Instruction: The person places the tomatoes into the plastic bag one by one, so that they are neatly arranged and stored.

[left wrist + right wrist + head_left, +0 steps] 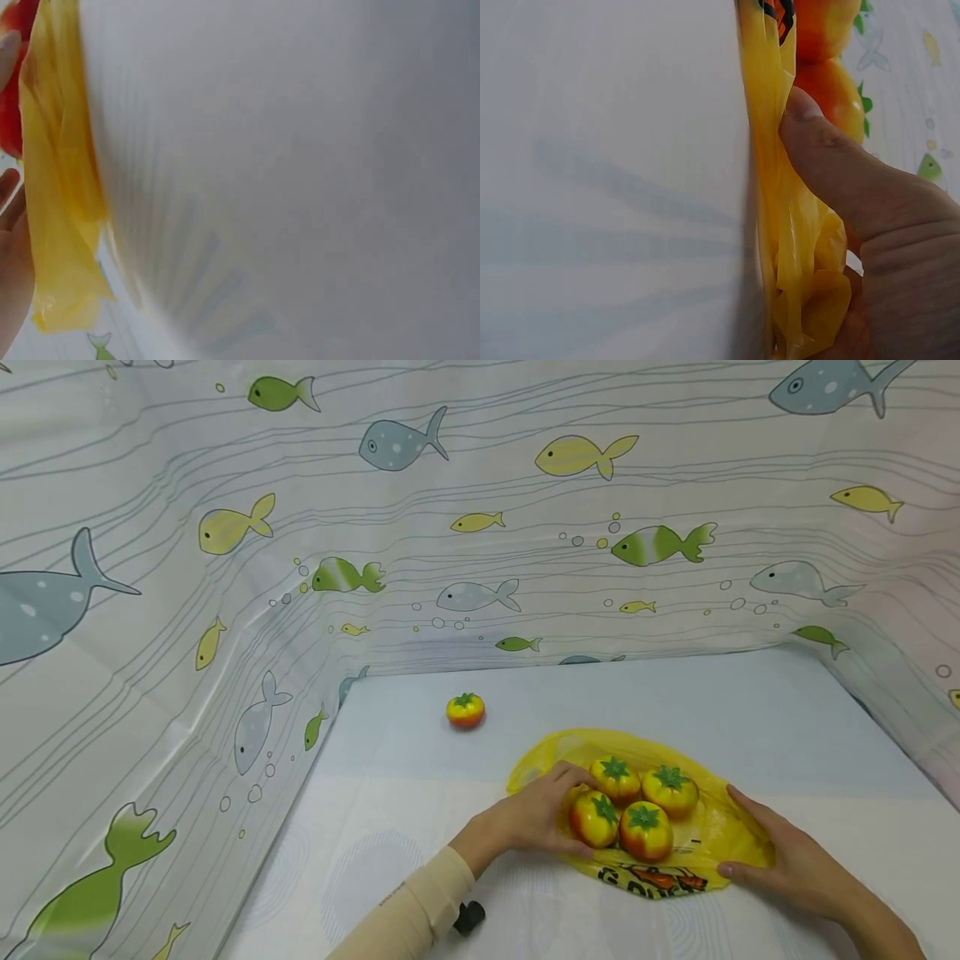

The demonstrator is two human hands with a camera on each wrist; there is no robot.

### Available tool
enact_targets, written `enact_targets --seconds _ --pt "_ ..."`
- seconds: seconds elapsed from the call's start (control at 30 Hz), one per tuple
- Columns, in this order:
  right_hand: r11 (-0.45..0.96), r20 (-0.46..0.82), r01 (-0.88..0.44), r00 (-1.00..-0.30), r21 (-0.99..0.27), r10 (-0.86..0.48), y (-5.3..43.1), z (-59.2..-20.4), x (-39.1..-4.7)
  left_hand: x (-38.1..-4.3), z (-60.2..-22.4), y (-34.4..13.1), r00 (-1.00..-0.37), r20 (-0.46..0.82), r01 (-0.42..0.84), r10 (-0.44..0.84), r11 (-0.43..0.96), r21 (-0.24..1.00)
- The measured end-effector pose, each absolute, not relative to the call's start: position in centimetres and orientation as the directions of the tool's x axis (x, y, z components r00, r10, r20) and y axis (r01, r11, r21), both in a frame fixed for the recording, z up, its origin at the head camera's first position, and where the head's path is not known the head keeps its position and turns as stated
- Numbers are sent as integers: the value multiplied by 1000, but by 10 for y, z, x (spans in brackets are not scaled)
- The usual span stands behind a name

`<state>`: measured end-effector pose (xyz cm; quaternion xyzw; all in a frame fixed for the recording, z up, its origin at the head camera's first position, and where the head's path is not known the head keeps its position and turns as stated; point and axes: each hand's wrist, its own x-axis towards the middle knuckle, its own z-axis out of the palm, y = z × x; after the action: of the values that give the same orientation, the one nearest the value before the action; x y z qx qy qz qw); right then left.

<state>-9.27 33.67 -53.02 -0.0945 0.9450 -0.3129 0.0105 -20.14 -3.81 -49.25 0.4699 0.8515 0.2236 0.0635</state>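
A yellow plastic bag (pixel 720 835) with black lettering and an orange print lies flat. On it several toy tomatoes, yellow to red with green leaf tops, sit in a cluster. My left hand (pixel 543 814) curls round the left front tomato (pixel 592 820), thumb in front and fingers behind. At the bag's right end, my right hand (pixel 802 860) grips the bag, with its thumb over the near edge and fingers at the far side. In the right wrist view the thumb (pixel 832 150) presses on the crumpled plastic beside the tomatoes.
Another toy tomato (pixel 466 712) stands alone farther back, left of the bag. A small black object (pixel 470 917) shows beside the left forearm's beige wrap (pixel 420 902). A fish-patterned curtain (pixel 480 552) encloses the white table (pixel 405 752) at the back and sides.
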Motion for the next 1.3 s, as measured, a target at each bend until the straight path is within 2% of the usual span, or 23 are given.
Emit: enact_targets --seconds 0.4,1.03,1.3 --pt "804 13 -152 -984 -575 -177 336 -531 -95 -213 -477 -51 -560 236 790 794 427 439" --pt "796 42 -178 -981 -579 -189 337 -531 -94 -242 -479 -98 -685 348 719 640 517 464" --pt "802 27 -166 -983 -574 -184 337 -532 -95 -246 -477 -108 -722 343 685 602 548 481"
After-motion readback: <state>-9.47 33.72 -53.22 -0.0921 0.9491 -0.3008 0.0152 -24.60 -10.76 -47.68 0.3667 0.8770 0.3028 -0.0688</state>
